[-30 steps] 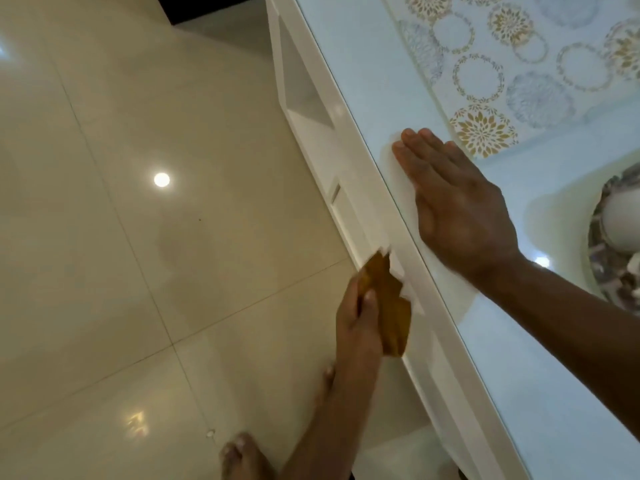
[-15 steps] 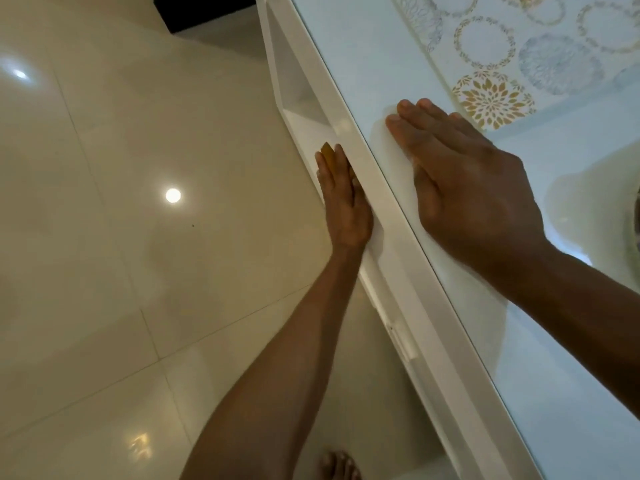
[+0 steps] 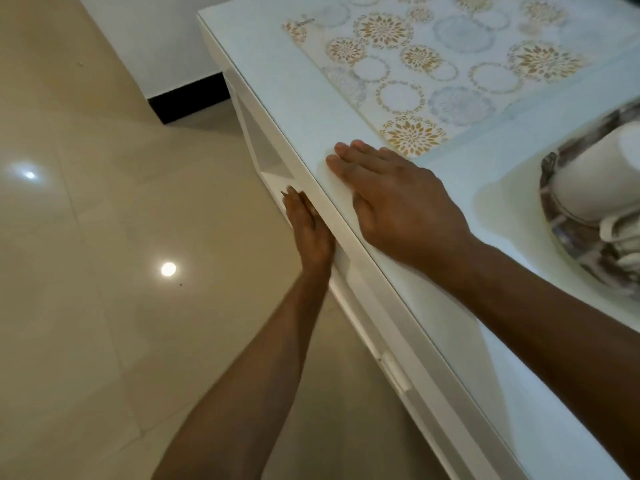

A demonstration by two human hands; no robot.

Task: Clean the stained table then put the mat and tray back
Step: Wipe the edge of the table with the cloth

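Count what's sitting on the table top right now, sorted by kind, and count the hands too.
Mats: 1, the patterned mat lying flat on the table.
Trays: 1, the tray at the right edge of view, holding white crockery I cannot count.
Hands: 2, right hand flat on the top, left hand against the table's side.
Total: 4

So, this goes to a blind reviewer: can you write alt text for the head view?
A person's right hand lies flat on the white table near its edge, while the left hand presses against the table's side. A patterned mat lies beyond.
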